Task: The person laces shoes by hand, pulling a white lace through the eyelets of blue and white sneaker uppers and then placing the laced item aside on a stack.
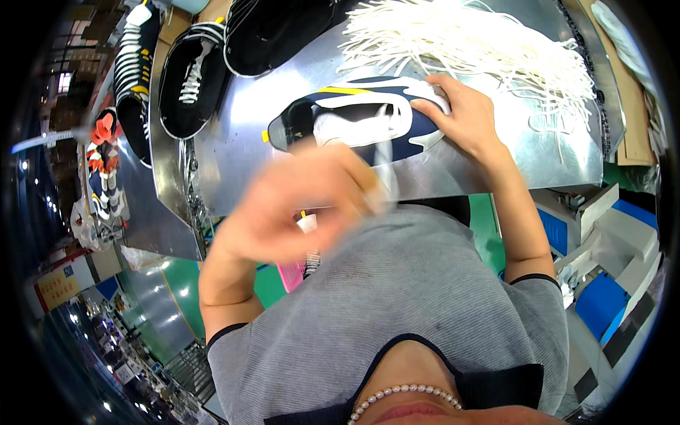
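A navy and white sneaker (425, 144) with a yellow stripe lies on its sole on the metal table, heel to the left and toe to the right. My right hand (467, 117) is closed around its toe, thumb on the upper and fingers at the far side. A white shoelace (384, 152) runs from the eyelets down toward my body. My left hand (304, 202), smeared by motion, is raised in front of the near table edge with its fingers curled together at that lace. A large heap of loose white shoelaces (467, 42) spreads beyond the sneaker.
Several dark shoes stand at the far left, among them a black-lined shoe (190, 85) with white lacing. The metal table (237, 152) ends just before my body. Grey and blue bins (602, 304) sit low at the right. A pink basket (290, 275) shows below my left hand.
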The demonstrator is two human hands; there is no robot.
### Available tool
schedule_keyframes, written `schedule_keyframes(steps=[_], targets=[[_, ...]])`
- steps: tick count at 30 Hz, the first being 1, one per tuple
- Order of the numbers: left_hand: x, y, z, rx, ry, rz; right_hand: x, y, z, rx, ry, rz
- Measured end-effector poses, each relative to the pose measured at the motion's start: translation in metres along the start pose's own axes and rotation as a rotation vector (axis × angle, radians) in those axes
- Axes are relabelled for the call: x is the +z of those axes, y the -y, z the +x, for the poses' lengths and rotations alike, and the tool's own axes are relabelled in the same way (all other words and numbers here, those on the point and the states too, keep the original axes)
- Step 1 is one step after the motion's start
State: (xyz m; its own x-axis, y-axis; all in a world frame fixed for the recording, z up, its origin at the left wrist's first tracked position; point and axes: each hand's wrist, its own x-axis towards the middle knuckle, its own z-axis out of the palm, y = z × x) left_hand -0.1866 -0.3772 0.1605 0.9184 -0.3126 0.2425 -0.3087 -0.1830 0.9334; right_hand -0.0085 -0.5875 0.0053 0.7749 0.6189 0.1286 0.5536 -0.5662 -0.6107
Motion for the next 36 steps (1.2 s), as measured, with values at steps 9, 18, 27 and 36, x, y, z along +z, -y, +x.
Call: schedule_keyframes(steps=[9, 18, 27, 36], targets=[[0.001, 0.060, 0.031, -0.032, -0.264, 0.765, -0.022, 0.030, -0.016, 0.089, 0.063, 0.969], [0.016, 0.080, 0.001, -0.246, -0.333, 0.947, 0.011, 0.045, -0.005, 0.268, 0.179, 1.208], [0.017, 0.127, 0.023, -1.007, -0.466, -0.466, 0.033, 0.043, -0.005, 0.305, 0.172, 0.664], [0.040, 0.122, 0.020, -0.731, -0.731, -0.025, 0.023, 0.049, -0.007, 0.149, 0.189, 0.413]])
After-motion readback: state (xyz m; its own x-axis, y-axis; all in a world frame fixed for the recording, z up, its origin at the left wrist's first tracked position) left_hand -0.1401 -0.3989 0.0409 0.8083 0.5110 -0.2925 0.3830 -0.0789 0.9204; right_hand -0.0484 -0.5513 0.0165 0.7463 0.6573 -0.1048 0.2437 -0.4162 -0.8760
